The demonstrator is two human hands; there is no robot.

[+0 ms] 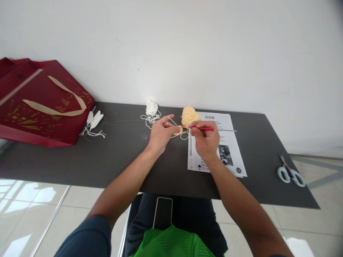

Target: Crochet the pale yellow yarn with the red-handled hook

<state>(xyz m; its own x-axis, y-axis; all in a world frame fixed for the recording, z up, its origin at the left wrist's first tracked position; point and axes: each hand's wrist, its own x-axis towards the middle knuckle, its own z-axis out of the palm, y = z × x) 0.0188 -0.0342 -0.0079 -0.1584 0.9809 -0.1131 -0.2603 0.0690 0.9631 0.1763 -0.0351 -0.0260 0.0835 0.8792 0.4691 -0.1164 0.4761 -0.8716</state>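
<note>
Holding a crochet hook [214,129] with a red handle, the right hand [205,141] is closed around it in a pinch, the thin metal shaft lying level and reaching out to the right over a printed sheet [230,150]. The left hand [160,134] sits just beside it, fingers curled, with pale yellow yarn [182,134] strung over its raised forefinger and a small loop of the strand hanging between the two hands. Both hands hover above the dark table [80,157], near its middle. Just behind the right hand lies a yellow yarn ball [189,115], partly on the printed sheet's top corner. A tangle of white yarn [151,109] rests behind the left hand. Further left, a red paper bag [40,103] lies flat with two small white pieces [93,121] beside it. Scissors [289,172] lie well apart at the table's right end. A phone [162,213] rests on the person's lap.
</note>
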